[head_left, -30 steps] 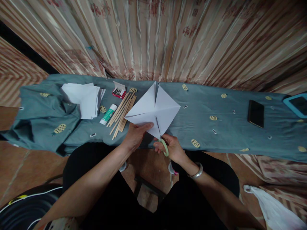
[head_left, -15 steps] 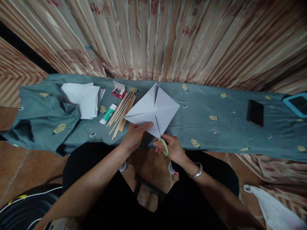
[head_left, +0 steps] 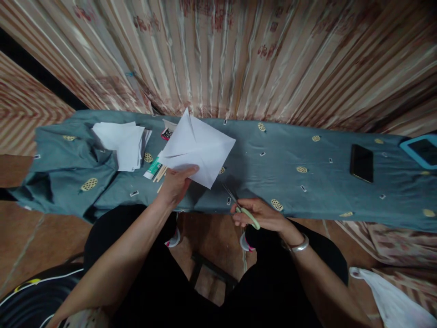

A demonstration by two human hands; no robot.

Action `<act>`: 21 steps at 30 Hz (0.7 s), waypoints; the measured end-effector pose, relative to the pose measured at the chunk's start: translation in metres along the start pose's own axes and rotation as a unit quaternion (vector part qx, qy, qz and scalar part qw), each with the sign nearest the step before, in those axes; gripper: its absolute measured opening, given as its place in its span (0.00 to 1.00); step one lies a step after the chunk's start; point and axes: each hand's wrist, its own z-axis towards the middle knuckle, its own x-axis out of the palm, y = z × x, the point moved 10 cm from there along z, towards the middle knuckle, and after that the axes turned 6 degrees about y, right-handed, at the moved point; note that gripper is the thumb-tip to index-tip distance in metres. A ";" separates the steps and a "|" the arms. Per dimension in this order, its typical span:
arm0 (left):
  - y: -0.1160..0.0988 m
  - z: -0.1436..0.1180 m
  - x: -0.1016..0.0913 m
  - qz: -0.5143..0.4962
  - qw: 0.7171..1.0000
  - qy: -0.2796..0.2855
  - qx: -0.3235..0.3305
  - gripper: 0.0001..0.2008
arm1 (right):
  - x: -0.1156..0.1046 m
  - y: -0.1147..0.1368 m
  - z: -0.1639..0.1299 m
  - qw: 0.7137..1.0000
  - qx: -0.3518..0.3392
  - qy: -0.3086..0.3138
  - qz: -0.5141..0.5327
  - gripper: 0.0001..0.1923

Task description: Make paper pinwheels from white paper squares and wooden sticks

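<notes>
My left hand grips a white sheet of paper by its near edge, thumb on top. Slits run inward from corners of the sheet, and it is held up over the cloth. In my right hand are scissors with pale green handles, their blades pointing up and left, apart from the paper. Partly hidden behind the sheet are a green and white glue stick, thin wooden sticks and a small open box of metal bits.
A stack of white paper lies at the left on the grey-green cloth with pineapple prints. To the right are a black phone and a blue-framed device. A pleated curtain hangs behind.
The paper has moved left with my left hand, now covering much of the sticks. My right hand has drawn the scissors out of the paper, moving right and slightly nearer me.
</notes>
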 end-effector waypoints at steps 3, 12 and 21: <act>0.002 -0.002 -0.006 0.010 1.000 0.009 -0.013 0.20 | -0.041 0.010 -0.016 0.994 -0.045 -0.104 -0.008 0.20; 0.053 -0.035 0.011 0.094 0.973 0.109 -0.180 0.17 | -0.102 0.040 -0.044 0.896 -0.156 -0.396 -0.123 0.24; 0.064 -0.042 0.019 0.023 0.960 0.148 -0.235 0.17 | -0.073 0.020 -0.003 0.940 -0.144 -0.287 0.115 0.23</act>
